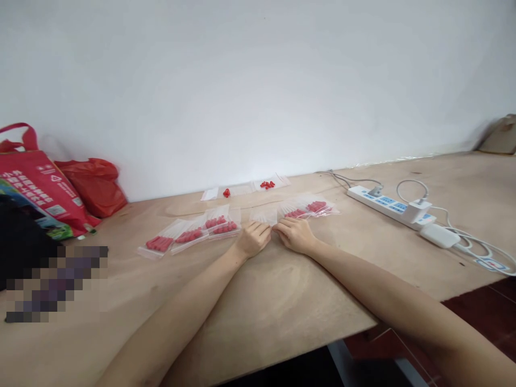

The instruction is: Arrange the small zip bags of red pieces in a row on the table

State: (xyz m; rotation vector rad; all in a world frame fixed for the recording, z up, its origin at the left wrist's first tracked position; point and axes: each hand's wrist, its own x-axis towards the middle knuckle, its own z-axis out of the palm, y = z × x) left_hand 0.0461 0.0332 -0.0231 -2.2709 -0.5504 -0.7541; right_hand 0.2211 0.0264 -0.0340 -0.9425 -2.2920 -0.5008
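Observation:
My left hand (253, 238) and my right hand (295, 233) meet at the middle of the wooden table (282, 301), both pinching the near edge of a small clear plastic bag (264, 216) that looks empty. To the left lie several clear bags filled with red pieces (189, 235). A fanned pile of bags with red pieces (310, 207) lies just beyond my right hand. Farther back, near the wall, loose red pieces (266, 185) rest on flat clear bags, and a single red piece (226, 192) lies to their left.
A white power strip (389, 205) with a plugged charger and cables lies at the right. A red shopping bag (38, 185) and a red plastic bag (94, 185) stand at the left against the wall. A blurred dark object (52, 279) lies at the near left.

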